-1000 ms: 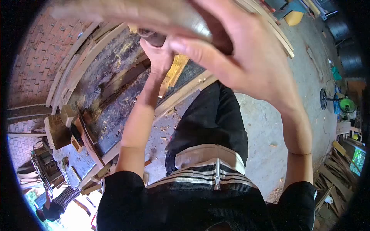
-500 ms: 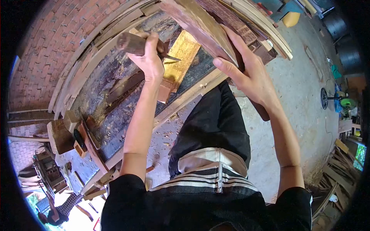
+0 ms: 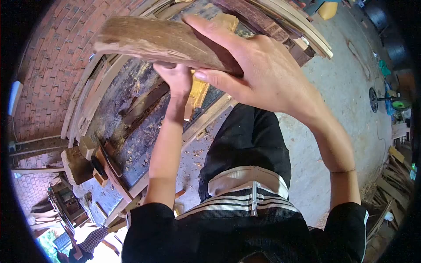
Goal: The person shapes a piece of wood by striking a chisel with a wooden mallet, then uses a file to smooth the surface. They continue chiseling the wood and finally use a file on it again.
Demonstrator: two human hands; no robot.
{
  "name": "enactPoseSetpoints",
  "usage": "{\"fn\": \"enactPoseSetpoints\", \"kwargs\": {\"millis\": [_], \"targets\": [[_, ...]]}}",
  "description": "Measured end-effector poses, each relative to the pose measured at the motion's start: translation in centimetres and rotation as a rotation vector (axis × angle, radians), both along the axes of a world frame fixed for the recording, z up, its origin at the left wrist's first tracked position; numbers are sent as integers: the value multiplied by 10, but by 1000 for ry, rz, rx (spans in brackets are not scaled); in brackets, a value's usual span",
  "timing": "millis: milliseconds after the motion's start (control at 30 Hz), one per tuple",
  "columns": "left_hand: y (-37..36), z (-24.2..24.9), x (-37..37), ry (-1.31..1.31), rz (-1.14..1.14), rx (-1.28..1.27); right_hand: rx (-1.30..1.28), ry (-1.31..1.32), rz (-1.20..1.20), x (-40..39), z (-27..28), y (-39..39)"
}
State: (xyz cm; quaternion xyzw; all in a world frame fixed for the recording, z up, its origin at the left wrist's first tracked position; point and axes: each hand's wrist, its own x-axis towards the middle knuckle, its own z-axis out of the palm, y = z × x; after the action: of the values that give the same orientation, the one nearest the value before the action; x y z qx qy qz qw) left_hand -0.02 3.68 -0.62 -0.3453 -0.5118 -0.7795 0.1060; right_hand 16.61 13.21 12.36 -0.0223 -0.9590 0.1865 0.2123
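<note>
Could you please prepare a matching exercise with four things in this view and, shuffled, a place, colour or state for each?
1. Wooden block
2. Left hand
3. Brick wall
4. Trousers

A. Black
B. Bare, partly hidden behind the wooden block
C. Gripped by the right hand
D. Reddish, at the picture's left

Pairs: 1-C; 2-B; 3-D; 4-A

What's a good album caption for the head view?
Right hand holds a wooden piece over the littered worktop, left hand partly hidden behind it.
</note>
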Motion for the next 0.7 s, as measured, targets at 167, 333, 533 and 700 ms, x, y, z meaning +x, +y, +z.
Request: {"fn": "enactPoseSetpoints", "kwargs": {"millis": [167,333,533,700], "targets": [[-23,-4,-14,-386,0,221,-398,23,-121,19,-37,2],[-39,3,-13,-521,59,263,-696,-157,-279,59,-64,2],[-32,18,4,-343,-54,223,-763,-205,-394,85,-84,-1],[-35,-1,34,-289,-111,136,-839,-161,-416,95,-100,-12]]}}
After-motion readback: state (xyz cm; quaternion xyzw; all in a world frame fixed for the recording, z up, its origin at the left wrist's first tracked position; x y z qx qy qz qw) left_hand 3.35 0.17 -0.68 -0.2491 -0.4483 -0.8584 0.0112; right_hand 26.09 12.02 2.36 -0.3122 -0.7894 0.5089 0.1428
